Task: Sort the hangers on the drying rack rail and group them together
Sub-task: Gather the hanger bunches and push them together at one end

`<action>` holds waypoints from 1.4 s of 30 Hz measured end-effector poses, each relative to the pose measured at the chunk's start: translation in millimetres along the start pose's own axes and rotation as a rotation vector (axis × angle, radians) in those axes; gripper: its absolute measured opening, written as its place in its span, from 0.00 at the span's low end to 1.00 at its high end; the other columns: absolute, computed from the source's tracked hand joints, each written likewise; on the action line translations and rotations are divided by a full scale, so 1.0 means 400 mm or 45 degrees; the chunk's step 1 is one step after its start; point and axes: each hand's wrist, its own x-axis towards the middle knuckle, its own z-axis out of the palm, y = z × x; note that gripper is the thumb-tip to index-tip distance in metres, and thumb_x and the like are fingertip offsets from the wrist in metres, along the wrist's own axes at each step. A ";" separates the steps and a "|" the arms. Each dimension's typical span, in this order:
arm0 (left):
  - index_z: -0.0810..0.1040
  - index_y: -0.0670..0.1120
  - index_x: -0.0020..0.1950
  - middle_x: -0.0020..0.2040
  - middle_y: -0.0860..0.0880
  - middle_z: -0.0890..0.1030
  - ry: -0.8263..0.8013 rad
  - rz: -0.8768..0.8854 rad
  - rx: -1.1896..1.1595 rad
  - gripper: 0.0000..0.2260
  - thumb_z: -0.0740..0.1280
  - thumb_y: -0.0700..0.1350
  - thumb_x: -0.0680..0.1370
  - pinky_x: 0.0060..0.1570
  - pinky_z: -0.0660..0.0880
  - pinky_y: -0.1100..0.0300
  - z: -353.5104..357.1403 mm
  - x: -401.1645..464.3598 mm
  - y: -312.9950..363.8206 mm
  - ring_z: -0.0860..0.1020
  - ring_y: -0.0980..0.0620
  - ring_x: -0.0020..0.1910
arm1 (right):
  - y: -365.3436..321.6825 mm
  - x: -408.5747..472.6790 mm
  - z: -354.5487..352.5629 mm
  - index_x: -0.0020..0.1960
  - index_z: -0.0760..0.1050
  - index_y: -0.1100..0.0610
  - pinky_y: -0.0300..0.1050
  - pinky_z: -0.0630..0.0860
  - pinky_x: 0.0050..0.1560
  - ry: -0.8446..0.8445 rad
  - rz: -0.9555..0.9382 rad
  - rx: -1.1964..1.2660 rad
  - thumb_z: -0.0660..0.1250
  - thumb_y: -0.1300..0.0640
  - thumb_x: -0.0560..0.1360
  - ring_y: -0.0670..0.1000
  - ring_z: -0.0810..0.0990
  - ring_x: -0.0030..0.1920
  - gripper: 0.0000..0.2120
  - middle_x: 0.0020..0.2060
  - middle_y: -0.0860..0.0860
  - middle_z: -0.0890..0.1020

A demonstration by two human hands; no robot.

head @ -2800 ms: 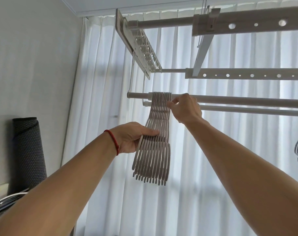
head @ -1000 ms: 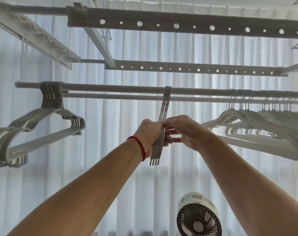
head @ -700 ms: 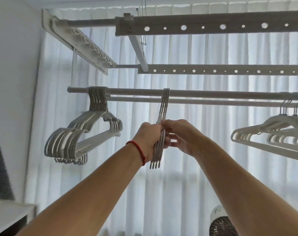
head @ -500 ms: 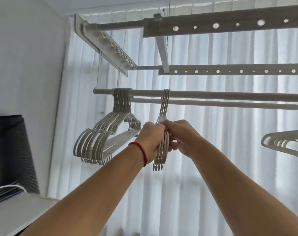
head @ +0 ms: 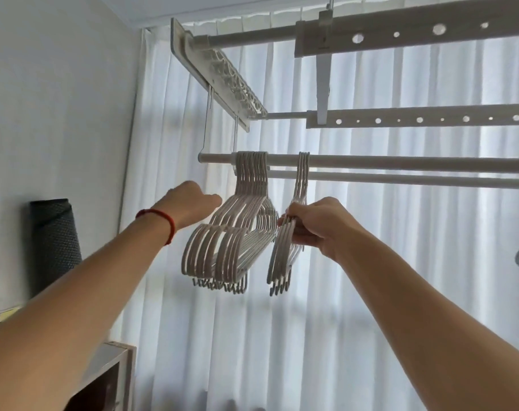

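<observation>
White curtains (head: 400, 262) fill most of the view, with the drying rack (head: 400, 34) hanging up top in front of them. Its rail (head: 400, 164) runs left to right, and both groups of hangers are hooked on near its left end. The big bunch of hangers (head: 237, 232) sits furthest left, fanned out and swung toward the camera. Just to its right is a small bunch of hangers (head: 285, 250), hooks on the same rail, close beside the big one but with a bit of a gap up at the rail. The right hand (head: 317, 226) is grasping that small bunch around the shoulder part, fingers curled round it. The left hand (head: 190, 203), red string bracelet (head: 160, 221) on the wrist, is up by the big bunch's left side, and honestly I can't tell if it's gripping anything. A dark rolled mat (head: 53, 241) leans on the left wall.
</observation>
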 end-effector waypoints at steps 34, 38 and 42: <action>0.78 0.28 0.59 0.43 0.34 0.81 -0.484 -0.162 -1.074 0.15 0.70 0.38 0.77 0.33 0.81 0.55 0.042 -0.036 -0.043 0.81 0.45 0.32 | 0.038 0.077 0.084 0.54 0.82 0.70 0.49 0.85 0.44 -0.175 -0.029 -0.414 0.72 0.58 0.78 0.54 0.85 0.37 0.14 0.46 0.64 0.87; 0.77 0.27 0.61 0.56 0.28 0.80 -0.487 -0.163 -1.066 0.18 0.71 0.39 0.76 0.52 0.80 0.44 0.038 -0.048 -0.044 0.80 0.38 0.49 | 0.049 0.068 0.082 0.55 0.81 0.70 0.51 0.85 0.48 -0.226 -0.031 -0.333 0.72 0.56 0.78 0.55 0.86 0.39 0.16 0.48 0.64 0.86; 0.79 0.28 0.58 0.56 0.28 0.80 -0.465 -0.160 -1.012 0.15 0.71 0.39 0.76 0.57 0.78 0.41 0.043 -0.049 -0.044 0.80 0.38 0.49 | 0.054 0.063 0.078 0.55 0.82 0.70 0.55 0.85 0.52 -0.237 -0.066 -0.310 0.73 0.55 0.78 0.56 0.87 0.41 0.17 0.49 0.64 0.86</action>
